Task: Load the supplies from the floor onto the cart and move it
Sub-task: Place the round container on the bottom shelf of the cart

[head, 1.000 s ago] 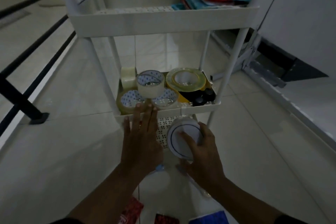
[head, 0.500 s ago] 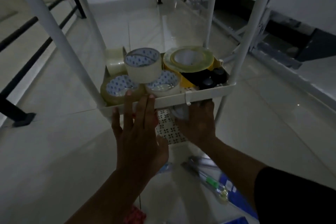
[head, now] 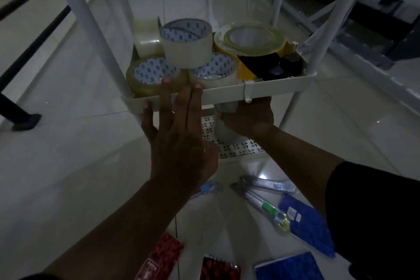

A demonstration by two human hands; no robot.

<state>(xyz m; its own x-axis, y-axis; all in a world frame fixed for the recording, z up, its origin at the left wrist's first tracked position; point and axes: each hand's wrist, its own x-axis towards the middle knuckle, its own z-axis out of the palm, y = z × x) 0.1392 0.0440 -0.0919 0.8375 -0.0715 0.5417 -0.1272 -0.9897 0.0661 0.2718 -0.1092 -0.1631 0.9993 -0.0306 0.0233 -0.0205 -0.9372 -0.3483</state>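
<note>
Head view: right hand (head: 247, 118) grips a white tape roll (head: 227, 130), setting it on the cart's bottom shelf (head: 238, 149) under the middle tray's front edge (head: 277, 88). Left hand (head: 179, 138), fingers flat and released, steadies that edge. Next, I judge: let go, withdraw. Since a second ago, the roll went deeper under the tray.

Two bare forearms, left grip (head: 179, 134) and right grip (head: 250, 116) ungloved, black sleeve (head: 372, 211) on right arm
</note>
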